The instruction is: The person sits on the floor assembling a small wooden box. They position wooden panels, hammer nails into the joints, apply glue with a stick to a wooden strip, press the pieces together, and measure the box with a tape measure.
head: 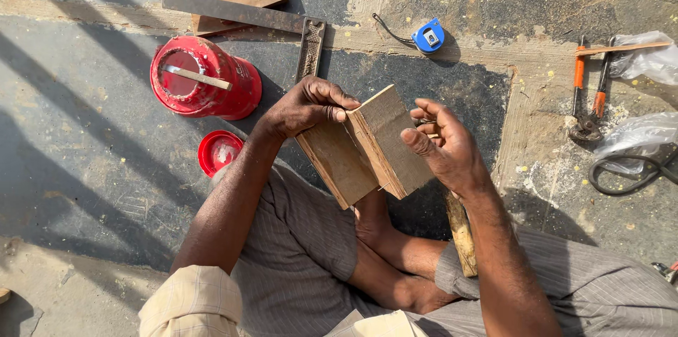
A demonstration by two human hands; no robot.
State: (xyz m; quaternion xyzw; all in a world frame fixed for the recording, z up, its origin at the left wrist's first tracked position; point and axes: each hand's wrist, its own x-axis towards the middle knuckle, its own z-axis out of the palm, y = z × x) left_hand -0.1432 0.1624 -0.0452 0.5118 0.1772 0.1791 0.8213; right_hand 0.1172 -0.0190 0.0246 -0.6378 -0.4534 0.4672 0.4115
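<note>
Between the two hands, over the crossed legs, sit two flat wooden boards (367, 146) set at a right angle, one lying under, the other standing on edge against it. The left hand (305, 105) is closed on the upper end, thumb and fingers pinching the joint; the right hand (446, 148) is half open, thumb pressing the upright board's face, something thin between its fingers that I cannot make out. To do this well, I judge the edges should stay flush and the corner square. The boards look rough-sawn, pale and dusty. Below the right hand a wooden handle (460, 234) lies by the leg. Beyond the left hand stand a red plastic jar (205, 77) and its lid (219, 152), then a metal square (282, 22); beyond the right, a blue tape measure (429, 37), and further right, orange-handled pincers (587, 97) on the gritty floor
</note>
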